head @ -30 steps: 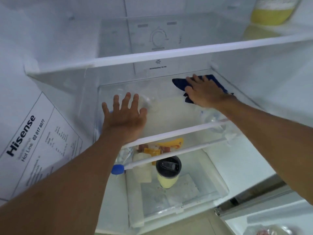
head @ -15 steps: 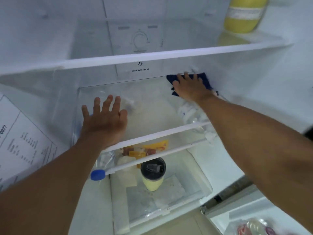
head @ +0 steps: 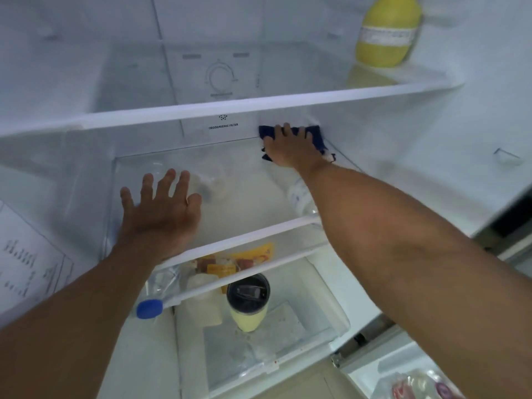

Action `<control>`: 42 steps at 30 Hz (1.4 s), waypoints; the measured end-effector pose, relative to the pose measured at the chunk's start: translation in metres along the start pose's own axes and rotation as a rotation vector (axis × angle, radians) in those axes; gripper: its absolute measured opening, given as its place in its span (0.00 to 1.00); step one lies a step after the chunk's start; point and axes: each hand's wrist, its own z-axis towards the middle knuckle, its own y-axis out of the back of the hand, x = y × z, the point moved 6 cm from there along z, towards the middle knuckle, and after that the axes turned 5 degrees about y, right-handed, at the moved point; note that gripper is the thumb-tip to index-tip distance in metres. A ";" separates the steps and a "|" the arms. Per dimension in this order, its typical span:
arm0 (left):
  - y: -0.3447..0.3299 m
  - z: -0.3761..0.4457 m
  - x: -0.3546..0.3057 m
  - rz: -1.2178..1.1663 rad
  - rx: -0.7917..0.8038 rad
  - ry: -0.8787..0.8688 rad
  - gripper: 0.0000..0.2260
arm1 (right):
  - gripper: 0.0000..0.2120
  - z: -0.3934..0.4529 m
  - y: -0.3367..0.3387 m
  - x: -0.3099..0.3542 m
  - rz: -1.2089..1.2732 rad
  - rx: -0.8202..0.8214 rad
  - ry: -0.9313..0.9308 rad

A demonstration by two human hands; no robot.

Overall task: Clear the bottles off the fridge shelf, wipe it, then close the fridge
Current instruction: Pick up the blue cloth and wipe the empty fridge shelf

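Note:
I look into an open fridge. The clear glass shelf (head: 247,194) in the middle bears no bottles. My right hand (head: 290,148) presses flat on a dark blue cloth (head: 316,136) at the shelf's back right corner. My left hand (head: 161,208) lies palm down with fingers spread on the shelf's front left part, holding nothing. A yellow bottle (head: 385,33) stands on the upper shelf (head: 259,106) at the right. Below the glass shelf lies a clear bottle with a blue cap (head: 149,309).
Under the shelf, a clear drawer (head: 316,335) holds a pale yellow tumbler with a black lid (head: 248,303) and yellow food packets (head: 244,260). A printed sticker (head: 28,263) is on the left wall. The door shelf (head: 403,375) with wrapped food shows at bottom right.
My right hand has slid the blue cloth farther back into the right rear corner. My left hand stays flat on the shelf. The view has shifted left.

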 end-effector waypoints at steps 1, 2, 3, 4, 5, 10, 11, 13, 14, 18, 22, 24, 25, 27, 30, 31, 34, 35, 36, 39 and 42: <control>-0.003 0.000 0.000 0.026 -0.012 -0.019 0.35 | 0.39 0.003 -0.002 0.024 0.008 -0.035 0.036; -0.004 0.000 -0.001 0.065 -0.010 -0.037 0.36 | 0.34 -0.005 -0.003 0.049 0.019 -0.085 0.099; -0.004 0.001 0.000 0.074 -0.003 -0.032 0.35 | 0.31 -0.021 -0.003 0.073 0.048 -0.107 0.169; -0.004 0.001 0.002 0.061 0.004 -0.012 0.33 | 0.30 -0.043 -0.004 0.091 0.085 -0.094 0.235; -0.002 0.002 0.002 0.033 0.007 0.009 0.31 | 0.30 -0.066 -0.005 0.100 0.101 -0.074 0.280; 0.003 -0.002 0.002 0.004 0.015 -0.014 0.35 | 0.29 -0.163 -0.010 0.010 0.101 -0.116 0.194; 0.003 -0.004 0.002 0.031 0.025 -0.026 0.38 | 0.30 -0.165 -0.006 -0.022 0.074 -0.153 0.097; 0.004 -0.006 -0.003 0.044 0.015 -0.031 0.40 | 0.30 -0.144 0.005 -0.064 0.032 -0.169 -0.081; 0.005 -0.005 -0.003 -0.002 0.011 0.000 0.39 | 0.31 -0.125 0.008 -0.066 0.039 -0.158 -0.143; 0.005 -0.005 -0.003 -0.063 -0.010 0.044 0.30 | 0.33 -0.103 -0.006 0.032 0.053 -0.124 0.013; 0.008 -0.005 -0.001 -0.102 0.001 0.060 0.27 | 0.36 -0.192 -0.023 0.053 -0.094 -0.028 0.454; 0.007 -0.005 -0.002 -0.093 0.001 0.048 0.28 | 0.27 -0.182 -0.018 0.007 -0.222 -0.037 0.358; 0.007 -0.005 -0.004 -0.078 0.002 0.033 0.30 | 0.27 -0.162 -0.009 -0.018 -0.156 -0.061 0.188; 0.006 -0.005 -0.005 -0.061 -0.008 0.023 0.32 | 0.31 -0.110 0.009 -0.034 -0.039 -0.099 -0.067; 0.005 -0.003 -0.003 -0.060 -0.009 0.030 0.29 | 0.37 -0.035 -0.001 0.027 0.013 -0.092 -0.024; 0.005 -0.004 -0.005 -0.047 -0.012 0.022 0.30 | 0.38 -0.027 -0.005 0.055 0.018 -0.100 0.053; 0.007 -0.007 -0.003 -0.037 -0.017 0.026 0.29 | 0.40 -0.069 -0.013 0.106 -0.055 -0.066 0.311; 0.007 -0.007 -0.003 -0.027 -0.021 0.022 0.28 | 0.40 -0.101 -0.014 0.103 -0.077 -0.059 0.382; 0.007 -0.007 -0.002 -0.017 -0.027 0.014 0.28 | 0.40 -0.134 -0.017 0.090 -0.098 -0.058 0.436; 0.008 -0.006 -0.003 -0.073 -0.022 0.029 0.27 | 0.30 -0.156 -0.018 0.009 -0.225 -0.020 0.329; 0.007 -0.004 -0.003 -0.056 -0.045 0.015 0.27 | 0.36 -0.085 0.008 -0.040 -0.061 0.031 -0.031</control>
